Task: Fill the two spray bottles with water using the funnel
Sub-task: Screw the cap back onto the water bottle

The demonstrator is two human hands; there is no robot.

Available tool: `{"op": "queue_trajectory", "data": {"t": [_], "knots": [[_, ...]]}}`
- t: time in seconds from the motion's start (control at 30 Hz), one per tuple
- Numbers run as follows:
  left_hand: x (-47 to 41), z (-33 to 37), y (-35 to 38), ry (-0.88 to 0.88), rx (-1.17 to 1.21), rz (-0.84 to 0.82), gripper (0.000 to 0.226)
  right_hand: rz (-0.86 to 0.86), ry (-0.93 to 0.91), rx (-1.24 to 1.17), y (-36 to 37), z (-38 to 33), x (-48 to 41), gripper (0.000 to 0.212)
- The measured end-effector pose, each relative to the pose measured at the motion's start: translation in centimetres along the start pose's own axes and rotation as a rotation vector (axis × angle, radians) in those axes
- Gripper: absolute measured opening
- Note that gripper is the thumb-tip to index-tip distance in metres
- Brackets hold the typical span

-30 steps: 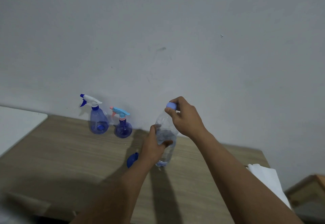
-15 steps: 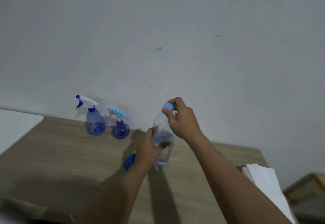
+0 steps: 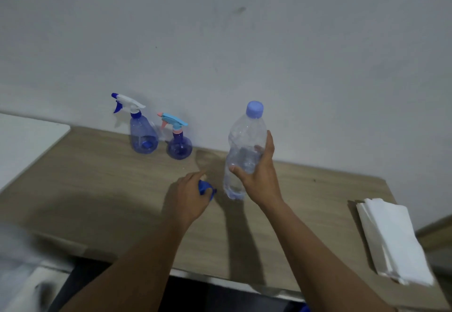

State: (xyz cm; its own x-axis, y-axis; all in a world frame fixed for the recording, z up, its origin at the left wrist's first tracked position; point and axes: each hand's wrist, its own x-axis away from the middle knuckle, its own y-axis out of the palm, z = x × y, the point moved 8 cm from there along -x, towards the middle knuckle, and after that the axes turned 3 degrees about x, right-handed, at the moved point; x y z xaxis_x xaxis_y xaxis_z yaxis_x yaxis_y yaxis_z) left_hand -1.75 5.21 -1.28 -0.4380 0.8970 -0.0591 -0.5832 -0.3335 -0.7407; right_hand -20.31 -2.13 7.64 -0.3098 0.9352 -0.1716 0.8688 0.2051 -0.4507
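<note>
Two spray bottles, a taller one (image 3: 142, 138) and a round one (image 3: 179, 144), stand capped at the wall, apparently not yet filled. Right of them the left hand (image 3: 188, 199) has its grip closed over the blue funnel (image 3: 205, 187) on the worktop (image 3: 97, 189). The right hand (image 3: 256, 174) is wrapped around the capped water bottle (image 3: 244, 145). Everything looks still to do. Open worktop lies ahead; paper towels (image 3: 393, 240) sit near the right edge.
</note>
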Motion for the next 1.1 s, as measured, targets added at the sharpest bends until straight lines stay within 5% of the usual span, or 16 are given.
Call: {"op": "queue_trajectory", "data": {"t": [0.17, 1.1], "knots": [[-0.3, -3.8, 2.1, -0.038, -0.079, -0.099, 0.070, 0.112, -0.074, 0.007, 0.0, 0.6, 0.0, 0.120], [-13.8, -2.4, 6.1, -0.010, -0.001, -0.032, 0.036, 0.298, -0.056, 0.114, -1.8, 3.9, -11.7, 0.119]]}}
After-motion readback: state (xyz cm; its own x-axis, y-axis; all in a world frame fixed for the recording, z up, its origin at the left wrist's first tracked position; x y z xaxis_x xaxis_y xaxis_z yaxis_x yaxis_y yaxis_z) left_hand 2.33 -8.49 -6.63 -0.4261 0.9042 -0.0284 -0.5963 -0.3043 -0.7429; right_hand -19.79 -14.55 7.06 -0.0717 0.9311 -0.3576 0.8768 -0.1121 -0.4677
